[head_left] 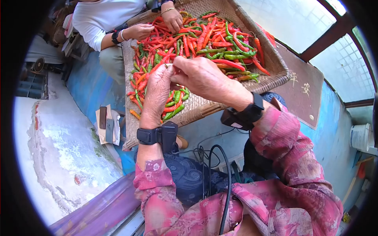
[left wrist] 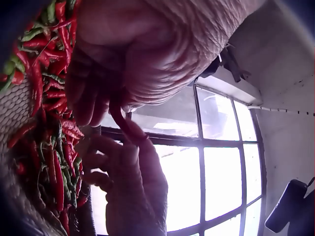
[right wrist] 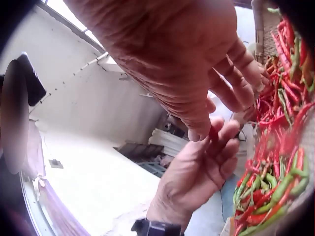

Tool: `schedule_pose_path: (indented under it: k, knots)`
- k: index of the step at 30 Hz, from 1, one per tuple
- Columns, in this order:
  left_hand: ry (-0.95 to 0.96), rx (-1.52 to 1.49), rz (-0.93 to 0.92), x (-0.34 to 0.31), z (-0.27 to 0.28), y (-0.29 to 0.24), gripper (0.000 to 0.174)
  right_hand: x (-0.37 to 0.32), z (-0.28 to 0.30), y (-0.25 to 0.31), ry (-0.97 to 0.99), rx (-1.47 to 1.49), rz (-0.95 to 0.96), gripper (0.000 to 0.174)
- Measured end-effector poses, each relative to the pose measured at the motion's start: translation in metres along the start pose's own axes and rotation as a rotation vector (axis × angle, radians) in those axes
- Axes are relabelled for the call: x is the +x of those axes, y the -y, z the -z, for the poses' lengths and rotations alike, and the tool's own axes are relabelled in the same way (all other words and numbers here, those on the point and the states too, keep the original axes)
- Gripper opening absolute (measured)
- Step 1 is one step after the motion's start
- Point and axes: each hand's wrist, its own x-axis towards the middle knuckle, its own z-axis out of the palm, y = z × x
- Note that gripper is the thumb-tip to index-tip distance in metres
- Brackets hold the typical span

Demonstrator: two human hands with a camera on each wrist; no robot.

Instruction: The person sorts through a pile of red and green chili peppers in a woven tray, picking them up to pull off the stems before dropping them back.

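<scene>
Over the woven tray, my left hand [head_left: 156, 92] and right hand [head_left: 208, 78] meet at their fingertips. A curved red pepper [left wrist: 119, 121] runs between them in the left wrist view, with the left hand [left wrist: 142, 54] gripping its upper part and the right thumb and forefinger pinching its lower end. From the right wrist, the same pepper [right wrist: 213, 135] shows as a short piece against the fingers of the left hand [right wrist: 189, 174], below my right hand [right wrist: 182, 64]. Red and green peppers [head_left: 204, 39] lie heaped beneath and beyond both hands.
The tray's woven rim [head_left: 271, 82] curves round on the right. Another person's hands [head_left: 172, 20] reach into the peppers at the far left. Black cables [head_left: 226, 169] hang across my lap. A white bucket [head_left: 361, 135] stands by the right wall.
</scene>
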Motion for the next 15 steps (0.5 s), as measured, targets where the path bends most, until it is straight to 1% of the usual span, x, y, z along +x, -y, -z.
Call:
schedule_pose_path:
  k: [2,4,5,6,8,9,10,11,12,13,14,15]
  knots:
    - [0.032,-0.002,-0.018,0.006,0.0,0.006,0.034,0.003,0.001,0.001,-0.01,-0.001,0.019,0.025]
    - [0.009,-0.004,0.011,0.006,-0.002,0.003,0.035,0.005,0.004,0.0,0.001,-0.086,0.04,0.026]
    - [0.024,-0.007,0.029,0.005,0.0,0.0,0.035,0.004,0.008,-0.001,-0.052,-0.136,0.047,0.023]
    - [0.024,-0.006,0.03,0.006,0.003,0.001,0.035,0.005,0.016,-0.005,-0.043,-0.183,0.025,0.023]
    - [-0.038,0.26,0.037,0.012,0.011,0.008,0.035,0.007,0.037,-0.011,-0.018,-0.348,-0.061,0.022]
    - [-0.015,0.413,0.046,0.018,0.018,0.02,0.027,0.007,0.049,-0.012,-0.009,-0.445,-0.118,0.022]
    - [-0.014,0.416,0.046,0.016,0.018,0.027,0.027,0.006,0.059,-0.016,0.001,-0.541,-0.177,0.023]
    - [0.052,0.753,-0.032,0.011,0.017,0.034,0.024,0.004,0.067,-0.025,0.045,-0.702,-0.248,0.026]
    - [0.118,1.089,-0.112,0.006,0.014,0.035,0.022,0.0,0.077,-0.03,0.091,-0.75,-0.31,0.028]
    - [0.113,1.209,-0.032,-0.001,0.007,0.032,0.02,-0.004,0.084,-0.034,0.099,-0.777,-0.309,0.029]
    - [0.134,1.372,-0.025,-0.004,0.003,0.038,0.02,-0.008,0.089,-0.036,0.108,-0.803,-0.311,0.03]
    - [0.128,1.39,-0.059,-0.006,0.001,0.041,0.021,-0.01,0.089,-0.038,0.084,-0.794,-0.292,0.029]
